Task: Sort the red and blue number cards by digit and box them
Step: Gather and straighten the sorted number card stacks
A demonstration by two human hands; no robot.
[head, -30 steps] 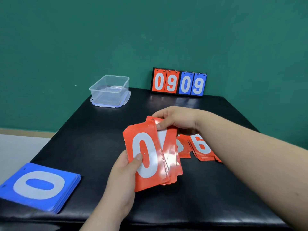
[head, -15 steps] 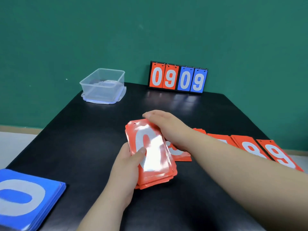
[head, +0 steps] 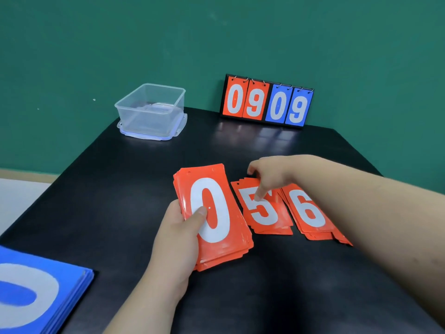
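My left hand (head: 178,235) grips a thick stack of red cards (head: 216,227) with a white 0 on top, thumb pressed on the digit. Just right of it lies a small red pile showing 5 (head: 265,213) on the black table (head: 108,201). My right hand (head: 269,177) is over the far end of that pile, fingers curled round its top edge, one fingertip on the digit. A red pile showing 6 (head: 305,213) lies beside it, partly under my right forearm. A blue stack with a 0 (head: 36,292) sits at the near left corner.
A clear plastic box (head: 151,112) stands on its lid at the table's far left. A flip scoreboard (head: 267,102) reading 0909 in red and blue leans against the green wall at the back. The table's left edge drops to a pale floor.
My right hand left the red 0 stack and moved right onto the 5 pile. The left hand keeps hold of the stack. The view shifted, showing the 5 and 6 piles.
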